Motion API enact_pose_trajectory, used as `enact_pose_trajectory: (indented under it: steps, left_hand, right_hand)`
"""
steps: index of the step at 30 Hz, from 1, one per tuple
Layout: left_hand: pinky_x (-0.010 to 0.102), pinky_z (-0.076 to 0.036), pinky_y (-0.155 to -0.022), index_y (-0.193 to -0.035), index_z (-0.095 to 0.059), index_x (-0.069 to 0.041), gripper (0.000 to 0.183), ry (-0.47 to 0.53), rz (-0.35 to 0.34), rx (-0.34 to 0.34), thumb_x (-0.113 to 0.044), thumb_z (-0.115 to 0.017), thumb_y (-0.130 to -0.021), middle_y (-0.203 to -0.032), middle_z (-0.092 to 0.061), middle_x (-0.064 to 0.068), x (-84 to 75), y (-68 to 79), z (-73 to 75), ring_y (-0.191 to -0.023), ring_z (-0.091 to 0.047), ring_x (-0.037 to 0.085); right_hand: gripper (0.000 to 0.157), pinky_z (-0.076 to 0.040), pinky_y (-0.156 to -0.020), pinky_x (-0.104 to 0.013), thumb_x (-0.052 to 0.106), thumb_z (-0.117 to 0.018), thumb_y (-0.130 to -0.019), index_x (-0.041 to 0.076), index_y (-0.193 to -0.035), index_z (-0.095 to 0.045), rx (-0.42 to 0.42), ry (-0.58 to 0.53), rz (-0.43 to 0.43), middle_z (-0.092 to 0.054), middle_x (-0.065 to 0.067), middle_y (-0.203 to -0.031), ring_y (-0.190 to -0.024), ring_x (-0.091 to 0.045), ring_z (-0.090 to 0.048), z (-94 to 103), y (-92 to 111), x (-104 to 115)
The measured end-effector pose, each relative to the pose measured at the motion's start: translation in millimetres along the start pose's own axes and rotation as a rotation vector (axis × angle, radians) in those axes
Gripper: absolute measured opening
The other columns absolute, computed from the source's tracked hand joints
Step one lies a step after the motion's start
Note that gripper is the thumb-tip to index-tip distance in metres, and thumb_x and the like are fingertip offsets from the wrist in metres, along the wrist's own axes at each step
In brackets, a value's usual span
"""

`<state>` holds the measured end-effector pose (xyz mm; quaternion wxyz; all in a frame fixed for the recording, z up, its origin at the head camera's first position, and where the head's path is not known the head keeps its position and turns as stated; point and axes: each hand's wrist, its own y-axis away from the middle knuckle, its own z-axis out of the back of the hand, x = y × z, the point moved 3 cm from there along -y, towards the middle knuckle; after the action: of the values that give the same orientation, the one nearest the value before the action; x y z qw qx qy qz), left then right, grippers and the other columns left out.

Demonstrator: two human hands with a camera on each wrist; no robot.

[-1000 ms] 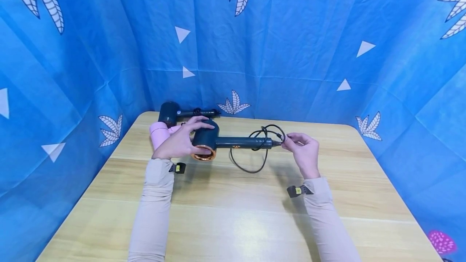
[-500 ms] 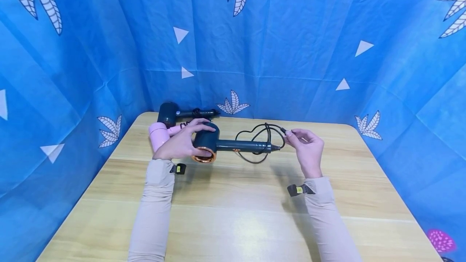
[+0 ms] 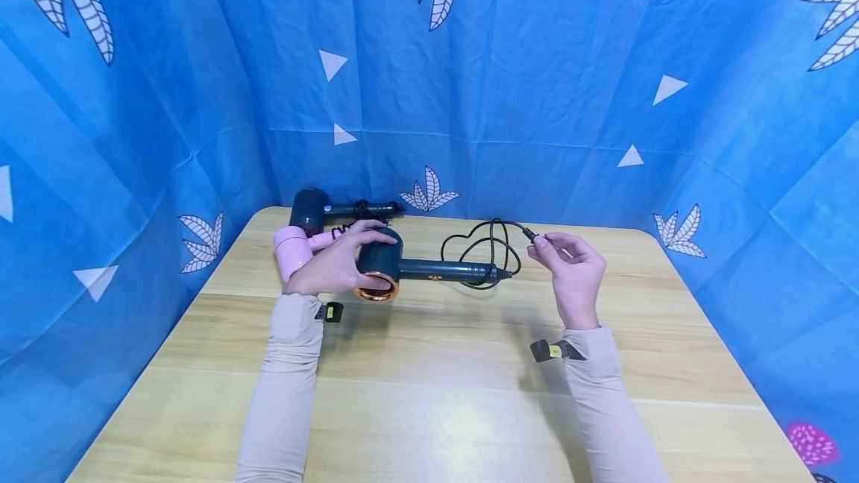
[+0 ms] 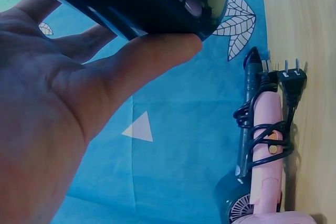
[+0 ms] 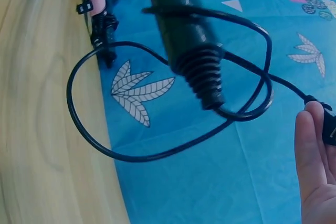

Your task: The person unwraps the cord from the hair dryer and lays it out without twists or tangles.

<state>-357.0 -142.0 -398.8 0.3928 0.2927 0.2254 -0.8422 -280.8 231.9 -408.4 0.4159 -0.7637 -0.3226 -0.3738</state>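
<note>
A dark green hair dryer (image 3: 443, 270) with a copper rim is held above the table, its handle pointing right. My left hand (image 3: 335, 263) grips its barrel, thumb at the front and fingers over the top; the left wrist view shows the thumb (image 4: 157, 56) pressed along the casing. Beyond the handle's ribbed end, my right hand (image 3: 576, 274) pinches the plug end (image 5: 329, 124) of the black cord (image 5: 76, 108). The cord hangs in loose loops that cross around the handle's end. The plug's prongs are hidden.
Behind my left hand a pink hair dryer (image 3: 291, 250) lies on the wooden table (image 3: 429, 393), its cord wound round the handle. Another dark hair dryer (image 3: 309, 209) lies farther back, also cord-wrapped. Blue patterned curtains (image 3: 564, 58) stand around the table.
My right hand has moved right and slightly away with the plug, drawing the cord loops up and off to the right. My left hand and the hair dryer have barely moved.
</note>
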Motion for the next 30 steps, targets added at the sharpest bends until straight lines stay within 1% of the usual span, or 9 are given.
enact_pose_trajectory:
  steps: [3,6,10,14,18,21,24,27,30]
  left_hand:
    - [0.060,-0.047,-0.111,-0.137,-0.064,-0.027,0.071,-0.006,0.013,-0.002,-0.032,-0.094,-0.073,-0.162,-0.035,0.007,1.7,-0.1,-0.1,-0.144,-0.041,0.042]
    - [0.059,-0.048,-0.110,-0.137,-0.064,-0.027,0.071,-0.015,0.025,-0.012,-0.034,-0.094,-0.073,-0.162,-0.034,0.008,5.0,-0.5,0.4,-0.142,-0.042,0.043]
    - [0.059,-0.050,-0.108,-0.136,-0.063,-0.027,0.070,-0.010,0.038,-0.028,-0.036,-0.094,-0.073,-0.162,-0.035,0.008,9.3,-0.6,2.1,-0.140,-0.044,0.045]
    - [0.060,-0.050,-0.108,-0.137,-0.062,-0.027,0.071,-0.013,0.049,-0.035,-0.037,-0.093,-0.074,-0.162,-0.034,0.010,13.2,0.3,3.4,-0.139,-0.044,0.046]
    - [0.060,-0.050,-0.108,-0.137,-0.062,-0.027,0.070,-0.037,0.054,-0.038,-0.037,-0.093,-0.074,-0.161,-0.034,0.011,15.5,0.6,3.8,-0.139,-0.045,0.046]
    - [0.059,-0.051,-0.107,-0.137,-0.063,-0.026,0.071,-0.053,0.060,-0.035,-0.037,-0.093,-0.074,-0.161,-0.035,0.011,15.6,0.8,3.9,-0.138,-0.047,0.046]
    - [0.059,-0.051,-0.108,-0.136,-0.063,-0.027,0.070,-0.057,0.060,-0.037,-0.038,-0.093,-0.074,-0.161,-0.035,0.010,15.3,-0.1,3.8,-0.137,-0.047,0.045]
    - [0.059,-0.050,-0.108,-0.136,-0.063,-0.028,0.069,-0.059,0.061,-0.041,-0.039,-0.092,-0.074,-0.161,-0.035,0.009,16.2,-1.0,3.7,-0.138,-0.046,0.045]
    - [0.059,-0.051,-0.108,-0.136,-0.063,-0.028,0.069,-0.066,0.067,-0.048,-0.039,-0.092,-0.075,-0.162,-0.035,0.009,17.8,-1.5,4.0,-0.139,-0.046,0.045]
  right_hand:
    - [0.010,-0.064,-0.078,-0.035,-0.010,-0.076,-0.086,-0.007,-0.095,-0.072,0.002,-0.038,0.013,-0.078,-0.007,-0.082,-0.069,-0.017,-0.078,-1.2,-0.2,4.3]
    - [0.010,-0.064,-0.077,-0.035,-0.011,-0.075,-0.086,-0.005,-0.093,-0.072,0.010,-0.100,0.026,-0.078,-0.009,-0.081,-0.069,-0.018,-0.078,-0.9,-1.1,7.4]
    - [0.014,-0.064,-0.076,-0.033,-0.014,-0.072,-0.087,-0.002,-0.093,-0.073,0.056,-0.197,0.031,-0.078,-0.010,-0.082,-0.069,-0.019,-0.078,1.2,-2.1,9.3]
    - [0.018,-0.065,-0.077,-0.035,-0.017,-0.064,-0.091,-0.003,-0.095,-0.073,0.151,-0.353,0.017,-0.079,-0.013,-0.087,-0.072,-0.023,-0.078,2.9,-1.7,9.7]
    - [0.016,-0.065,-0.079,-0.033,-0.011,-0.062,-0.095,0.000,-0.099,-0.073,0.253,-0.465,-0.013,-0.079,-0.012,-0.092,-0.077,-0.022,-0.078,5.4,-1.6,9.2]
    - [0.016,-0.064,-0.082,-0.032,-0.007,-0.060,-0.098,0.001,-0.103,-0.073,0.346,-0.525,-0.044,-0.079,-0.010,-0.097,-0.082,-0.021,-0.078,7.2,-1.4,8.9]
    - [0.017,-0.064,-0.085,-0.033,-0.009,-0.056,-0.099,-0.003,-0.107,-0.071,0.453,-0.627,-0.091,-0.077,-0.013,-0.103,-0.087,-0.024,-0.078,7.8,-1.4,7.1]
    - [0.018,-0.064,-0.085,-0.032,-0.010,-0.055,-0.100,-0.004,-0.108,-0.070,0.527,-0.684,-0.125,-0.075,-0.013,-0.107,-0.089,-0.025,-0.077,7.5,-0.8,6.1]
    - [0.017,-0.063,-0.084,-0.030,-0.008,-0.055,-0.101,-0.004,-0.108,-0.069,0.574,-0.724,-0.139,-0.073,-0.013,-0.111,-0.090,-0.025,-0.077,7.8,0.6,6.9]
